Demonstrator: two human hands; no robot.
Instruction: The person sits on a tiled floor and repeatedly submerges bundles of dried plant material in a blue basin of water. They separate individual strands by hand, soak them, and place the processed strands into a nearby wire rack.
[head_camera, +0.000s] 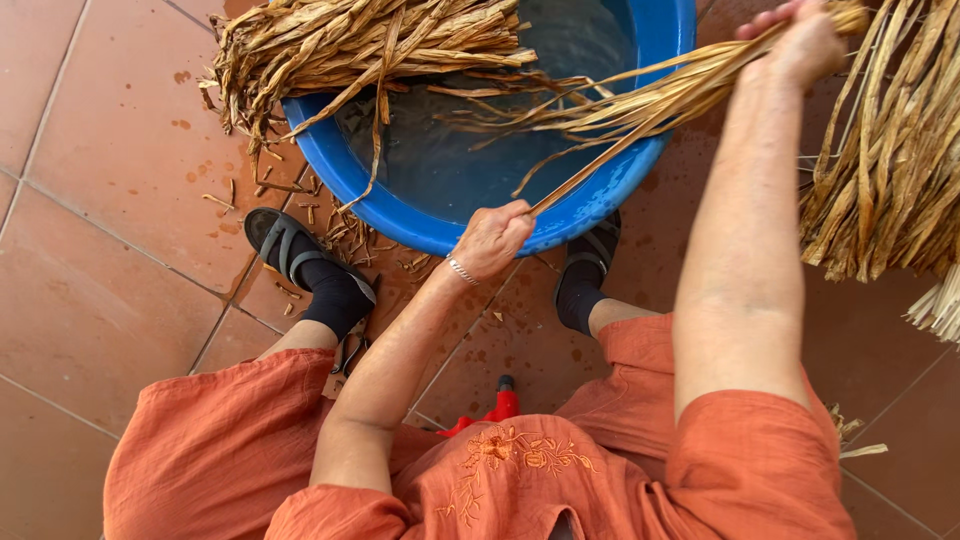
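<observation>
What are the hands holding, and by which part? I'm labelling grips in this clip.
Both grip one bunch of dried leaf strips stretched over the blue tub: the left hand at its lower end, the right hand near its upper end.

Right hand (800, 40) cut off by top edge, fingertips out of frame. Basin (420, 215) far rim cropped at top; water partly hidden under dry leaf bundle (360, 45). Hanging leaves (890, 150) run off right edge. Strand end hidden inside closed left hand (492, 240). Red object (500, 405) mostly covered by orange tunic (520, 470), kind unclear.
</observation>
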